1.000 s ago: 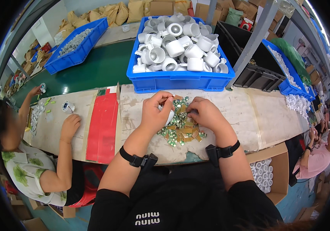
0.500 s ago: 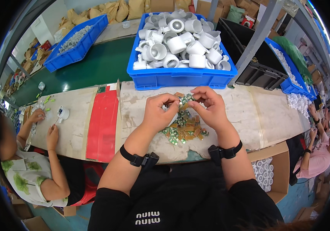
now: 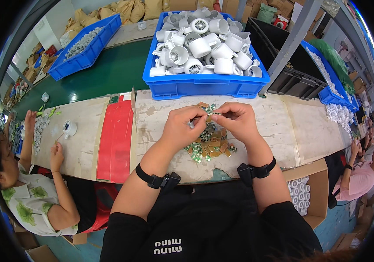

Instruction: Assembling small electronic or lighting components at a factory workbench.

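My left hand (image 3: 186, 124) and my right hand (image 3: 236, 121) meet above the pile, thumbs and forefingers pinched together. Between their fingertips is a small circuit board (image 3: 213, 114), mostly covered by the fingers. Under and around them lies a loose pile of small green and brown circuit boards (image 3: 213, 146) on the worn worktop. Beneath my left hand a bit of a white part (image 3: 191, 125) shows; the rest is hidden.
A blue crate (image 3: 204, 85) heaped with white cup-shaped housings (image 3: 201, 47) stands just beyond my hands. A red strip (image 3: 115, 139) lies left. A co-worker (image 3: 34, 196) sits at left near a white housing (image 3: 69, 128). A cardboard box (image 3: 315, 187) of white parts stands low right.
My right hand's fingers have closed in, and both hands' fingertips have come together over the pile. The co-worker at left has raised one hand from the table.
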Motion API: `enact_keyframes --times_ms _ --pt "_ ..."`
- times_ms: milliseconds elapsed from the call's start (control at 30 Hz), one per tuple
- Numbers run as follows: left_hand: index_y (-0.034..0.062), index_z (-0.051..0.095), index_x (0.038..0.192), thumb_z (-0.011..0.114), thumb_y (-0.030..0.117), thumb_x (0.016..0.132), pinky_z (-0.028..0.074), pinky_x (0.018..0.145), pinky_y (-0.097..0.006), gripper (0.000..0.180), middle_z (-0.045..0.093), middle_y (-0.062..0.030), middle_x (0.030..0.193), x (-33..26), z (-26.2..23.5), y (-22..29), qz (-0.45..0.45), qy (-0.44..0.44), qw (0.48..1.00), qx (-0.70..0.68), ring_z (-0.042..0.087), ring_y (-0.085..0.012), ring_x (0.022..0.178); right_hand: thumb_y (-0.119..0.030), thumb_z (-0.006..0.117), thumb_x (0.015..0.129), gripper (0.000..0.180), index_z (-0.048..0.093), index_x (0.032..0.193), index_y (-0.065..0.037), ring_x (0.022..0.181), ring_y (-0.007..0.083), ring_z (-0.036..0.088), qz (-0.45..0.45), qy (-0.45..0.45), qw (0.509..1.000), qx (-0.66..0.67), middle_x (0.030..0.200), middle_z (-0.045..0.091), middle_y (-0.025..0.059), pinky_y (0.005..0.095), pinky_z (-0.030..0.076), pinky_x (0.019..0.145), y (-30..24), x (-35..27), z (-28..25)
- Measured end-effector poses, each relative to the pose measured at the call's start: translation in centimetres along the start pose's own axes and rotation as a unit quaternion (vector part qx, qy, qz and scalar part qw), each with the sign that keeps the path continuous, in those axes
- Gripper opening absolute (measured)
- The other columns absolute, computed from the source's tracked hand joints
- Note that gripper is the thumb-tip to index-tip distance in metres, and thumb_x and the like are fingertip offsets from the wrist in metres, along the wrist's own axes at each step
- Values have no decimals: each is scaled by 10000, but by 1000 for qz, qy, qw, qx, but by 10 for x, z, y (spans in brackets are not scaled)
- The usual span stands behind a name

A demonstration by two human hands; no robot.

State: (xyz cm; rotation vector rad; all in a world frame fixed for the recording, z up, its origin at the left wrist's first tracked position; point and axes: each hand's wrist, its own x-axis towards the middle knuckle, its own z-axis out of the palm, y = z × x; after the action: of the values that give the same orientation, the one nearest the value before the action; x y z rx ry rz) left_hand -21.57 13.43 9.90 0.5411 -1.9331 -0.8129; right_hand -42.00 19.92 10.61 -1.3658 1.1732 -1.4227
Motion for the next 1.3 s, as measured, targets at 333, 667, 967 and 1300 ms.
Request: enact_keyframes --times_ms 333,667,967,1300 --pt "19 706 939 738 43 870 544 613 -338 80 708 -106 808 -1 1 -2 26 -10 999 46 678 -240 657 -17 804 915 104 787 992 50 778 89 689 24 -22 996 -87 896 769 78 231 562 693 -3 1 -5" --pt "10 706 932 731 31 889 570 626 -337 54 736 -133 825 -4 0 -4 34 10 998 50 725 -256 690 -83 798 926 139 816 1037 -3 655 99 678 -54 -19 987 -149 801 759 81 251 529 585 -7 -3 8" --pt "-9 715 909 723 5 882 560 615 -310 31 733 -138 785 -3 1 -4 43 3 996 76 724 -237 659 -119 822 892 148 817 1013 -35 613 138 672 -100 2 968 -229 729 734 86 284 524 574 -8 -3 13" --pt "66 718 1001 677 75 890 576 632 -430 119 706 -167 722 -20 -76 -7 -20 -12 962 273 712 -363 648 -198 821 894 288 780 1141 -55 619 185 657 -133 -11 961 -244 872 735 98 306 529 597 -10 0 10"
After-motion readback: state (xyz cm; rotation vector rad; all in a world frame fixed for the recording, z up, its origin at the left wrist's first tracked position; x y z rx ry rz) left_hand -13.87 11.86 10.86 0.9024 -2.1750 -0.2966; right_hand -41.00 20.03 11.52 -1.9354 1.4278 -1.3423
